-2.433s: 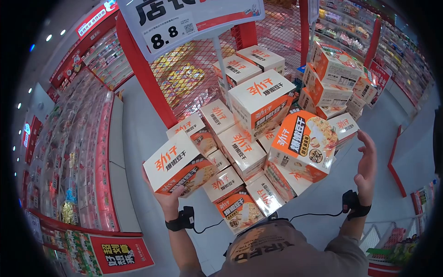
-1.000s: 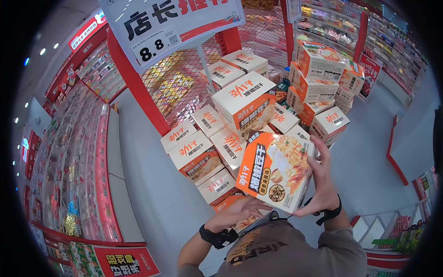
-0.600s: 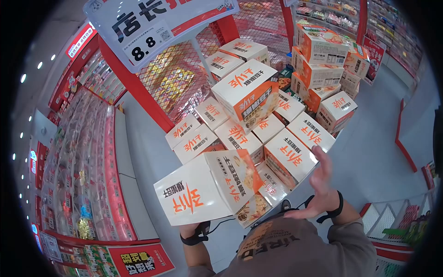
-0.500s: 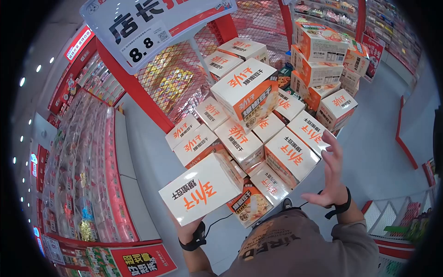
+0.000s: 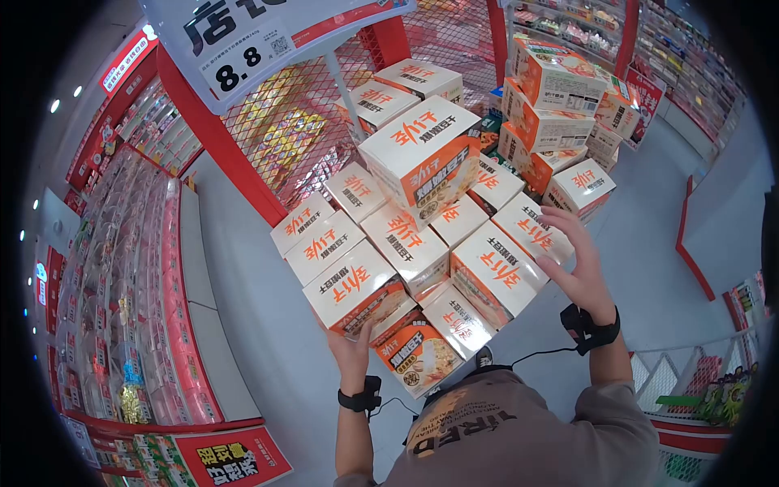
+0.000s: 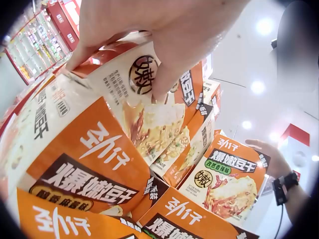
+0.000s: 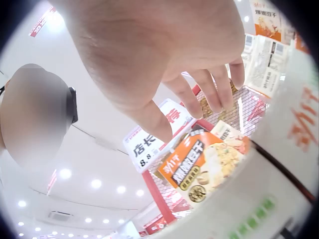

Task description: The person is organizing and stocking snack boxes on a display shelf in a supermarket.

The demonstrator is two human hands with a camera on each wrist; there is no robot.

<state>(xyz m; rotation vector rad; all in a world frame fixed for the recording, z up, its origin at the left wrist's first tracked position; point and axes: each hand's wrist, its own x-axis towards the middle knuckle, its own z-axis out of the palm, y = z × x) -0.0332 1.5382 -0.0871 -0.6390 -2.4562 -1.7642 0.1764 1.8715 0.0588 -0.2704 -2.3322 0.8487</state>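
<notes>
My left hand (image 5: 350, 357) grips a white and orange dried tofu carton (image 5: 349, 286) at the left front corner of the stack. In the left wrist view, its thumb (image 6: 162, 82) presses the printed side while the fingers reach over the far edge. The carton sits level, beside the others in its row. My right hand (image 5: 583, 272) hovers with spread, bent fingers at the stack's right side, near a white-topped carton (image 5: 531, 227). Nothing is held in it; the right wrist view shows the same hand (image 7: 159, 55) with loose fingers.
One carton (image 5: 422, 150) stands higher, on top of the stack. More cartons (image 5: 560, 85) are piled at the back right. A price sign (image 5: 268, 49) on a pole rises behind, before a red mesh cage (image 5: 284, 146). Shelves (image 5: 130, 308) line the left.
A carton held in both hands passed to the left hand, was turned white side up, and moved onto the stack's left front corner. The right hand let go and drew off right.
</notes>
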